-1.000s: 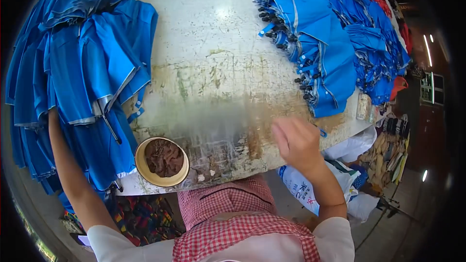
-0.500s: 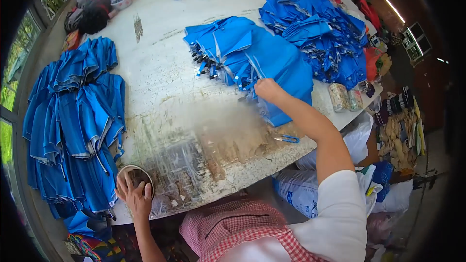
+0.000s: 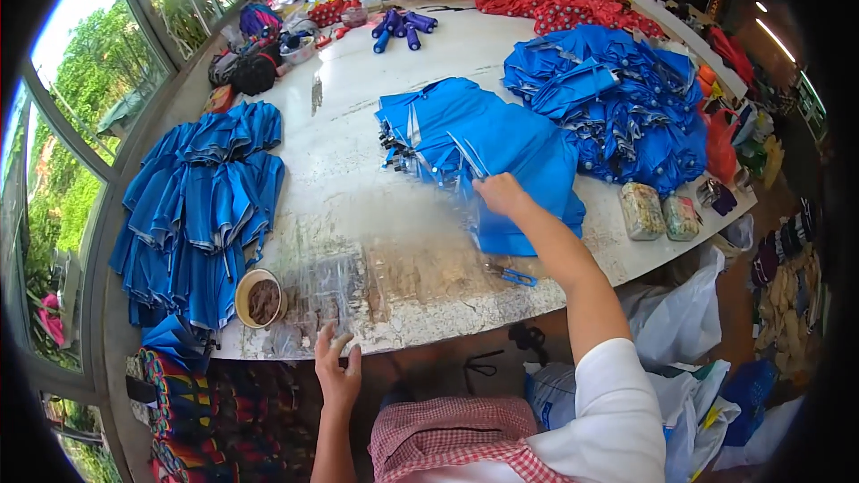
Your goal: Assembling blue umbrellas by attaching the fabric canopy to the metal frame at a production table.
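Largest item: a worn white table (image 3: 335, 139), spread out ahead of both hands. Beyond and to the right of the right hand (image 3: 503, 194) lies a heap of crumpled blue fabric (image 3: 613, 112). Well to the left of that hand, beyond the left hand (image 3: 337, 371), lie gathered blue umbrellas (image 3: 201, 201).

The blue stack (image 3: 510, 134), fanned out with dark tips along its left side, lies directly under and ahead of the right hand. Half a second ago this hand was already at the stack; it remains there, fingers bent in against the layered edge. Whether it grips a single layer cannot be told.

The main change concerns the left hand. Half a second ago it was over the cup (image 3: 242, 301); it is now clear of it, at the table's near edge, fingers parted and loosely curled, with nothing visible in them. Contact with the edge cannot be confirmed. The cup stands just beyond and to its left, brown contents exposed.

Smallest item: blue-handled snips (image 3: 519, 278), nearer the body than the right hand, untouched.

Assessment: handling of the stack presently rests with the right hand alone; the left appears unoccupied.
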Motion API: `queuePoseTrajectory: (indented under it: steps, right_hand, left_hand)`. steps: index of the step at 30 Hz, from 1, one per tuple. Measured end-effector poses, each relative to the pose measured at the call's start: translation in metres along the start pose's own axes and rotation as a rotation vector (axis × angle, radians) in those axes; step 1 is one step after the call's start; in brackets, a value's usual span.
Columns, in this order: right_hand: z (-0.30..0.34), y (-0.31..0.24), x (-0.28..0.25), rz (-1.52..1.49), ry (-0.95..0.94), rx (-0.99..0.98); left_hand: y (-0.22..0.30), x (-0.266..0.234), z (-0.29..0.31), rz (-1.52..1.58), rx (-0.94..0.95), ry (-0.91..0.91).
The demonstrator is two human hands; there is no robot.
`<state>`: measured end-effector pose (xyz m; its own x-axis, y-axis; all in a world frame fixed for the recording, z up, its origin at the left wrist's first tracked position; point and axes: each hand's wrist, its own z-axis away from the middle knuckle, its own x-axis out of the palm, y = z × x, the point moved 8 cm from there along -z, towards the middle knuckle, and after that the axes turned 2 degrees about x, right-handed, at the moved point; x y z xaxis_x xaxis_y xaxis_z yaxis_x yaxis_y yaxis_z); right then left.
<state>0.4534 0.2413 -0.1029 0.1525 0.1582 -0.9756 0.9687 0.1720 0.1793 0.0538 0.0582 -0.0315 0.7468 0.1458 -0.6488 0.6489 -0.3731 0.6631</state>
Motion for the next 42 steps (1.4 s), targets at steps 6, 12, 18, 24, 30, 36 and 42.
queuePoseTrajectory:
  steps: [6, 12, 18, 24, 30, 36, 42]
  right_hand:
    - [-0.030, -0.024, 0.073, 0.196, -0.228, -0.053]
    - [-0.031, 0.038, -0.038, 0.124, 0.134, 0.024]
    - [0.059, 0.153, -0.279, -0.411, 0.943, 0.432]
    - [0.143, -0.038, -0.312, -0.813, 0.850, 0.057]
    - [0.261, -0.095, -0.309, -0.942, 0.777, -0.083]
    - [0.246, -0.104, -0.192, -1.861, 0.117, 0.413]
    - [0.222, -0.244, -0.086, -2.388, -0.686, 0.514]
  left_hand:
    - [-0.043, -0.021, 0.044, -0.008, -0.231, -0.001]
    - [-0.054, -0.012, 0.034, 0.078, -0.327, -0.046]
    - [-0.037, 0.038, -0.008, 0.307, -0.255, -0.181]
    - [0.075, 0.130, -0.045, 1.684, -0.686, -0.511]
    - [0.029, 0.081, -0.123, 1.628, -0.686, 0.201]
    - [0.084, -0.034, -0.142, 1.023, -0.168, 0.157]
    - [0.098, -0.036, -0.030, 0.349, -0.036, 0.392]
